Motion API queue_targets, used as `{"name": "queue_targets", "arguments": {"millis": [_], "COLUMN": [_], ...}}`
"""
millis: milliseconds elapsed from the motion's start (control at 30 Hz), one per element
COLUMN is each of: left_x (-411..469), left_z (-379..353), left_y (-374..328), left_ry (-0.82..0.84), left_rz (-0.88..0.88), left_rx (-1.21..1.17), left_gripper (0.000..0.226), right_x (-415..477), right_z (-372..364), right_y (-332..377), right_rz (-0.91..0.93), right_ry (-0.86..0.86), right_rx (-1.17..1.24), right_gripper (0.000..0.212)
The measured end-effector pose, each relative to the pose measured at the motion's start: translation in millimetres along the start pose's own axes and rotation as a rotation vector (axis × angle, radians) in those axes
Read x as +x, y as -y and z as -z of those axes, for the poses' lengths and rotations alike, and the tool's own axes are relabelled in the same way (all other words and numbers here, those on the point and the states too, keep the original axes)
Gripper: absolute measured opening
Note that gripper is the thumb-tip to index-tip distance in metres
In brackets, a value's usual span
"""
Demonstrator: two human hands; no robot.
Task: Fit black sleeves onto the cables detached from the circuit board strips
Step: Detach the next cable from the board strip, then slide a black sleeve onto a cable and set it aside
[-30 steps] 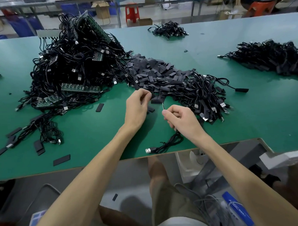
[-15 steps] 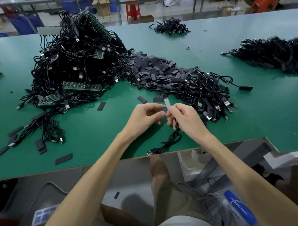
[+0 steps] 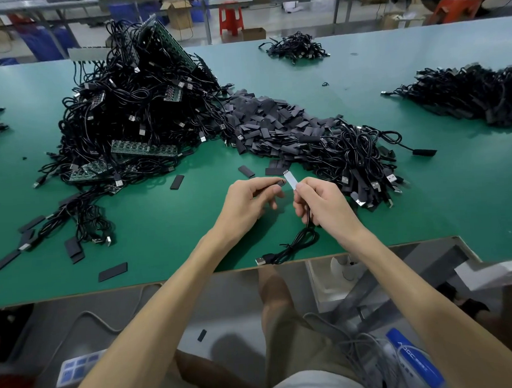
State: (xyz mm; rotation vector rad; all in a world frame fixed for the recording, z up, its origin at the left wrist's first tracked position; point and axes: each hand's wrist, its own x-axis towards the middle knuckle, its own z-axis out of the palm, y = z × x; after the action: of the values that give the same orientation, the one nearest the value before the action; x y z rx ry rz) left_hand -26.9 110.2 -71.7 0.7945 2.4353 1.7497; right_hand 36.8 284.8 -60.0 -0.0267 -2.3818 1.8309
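Near the front edge of the green table (image 3: 177,241), centre: the left hand (image 3: 249,200) pinches a black sleeve (image 3: 279,183) between thumb and forefinger. The right hand (image 3: 322,202) is curled around a black cable (image 3: 295,245), pinching its white board end (image 3: 290,180), whose tip meets the sleeve. The cable hangs below the right hand and lies coiled on the table, its USB plug (image 3: 260,261) at the near edge. Behind the hands lies a pile of loose sleeves (image 3: 269,125). Far left is a heap of cables (image 3: 134,111) with circuit board strips (image 3: 144,148), and to the right of the hands a smaller cable pile (image 3: 356,160).
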Motion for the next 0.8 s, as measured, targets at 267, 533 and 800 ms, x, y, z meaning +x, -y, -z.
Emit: {"name": "queue_targets", "arguments": {"millis": [267,533,800], "left_x": [-4.3,-4.3,-5.3], "left_z": [0.2,-0.5,1.8], "left_y": [-3.7,-0.6,-2.5], "left_ry": [-0.061,-0.101,-0.081], "left_rz": [-0.024,-0.107,-0.196], "left_rx": [-0.059,-0.009,0.044], "left_gripper": [0.019,0.031,0.023], "right_x": [-1.1,-1.5,-0.8], "right_z": [4.0,3.4,3.3], "right_y": [1.5,3.2,4.8], "right_rz": [-0.045,-0.041,-0.040], "right_ry": [0.011,0.049,0.081], "right_rx": [0.074,0.074,0.078], "right_gripper": [0.027,0.029,0.033]}}
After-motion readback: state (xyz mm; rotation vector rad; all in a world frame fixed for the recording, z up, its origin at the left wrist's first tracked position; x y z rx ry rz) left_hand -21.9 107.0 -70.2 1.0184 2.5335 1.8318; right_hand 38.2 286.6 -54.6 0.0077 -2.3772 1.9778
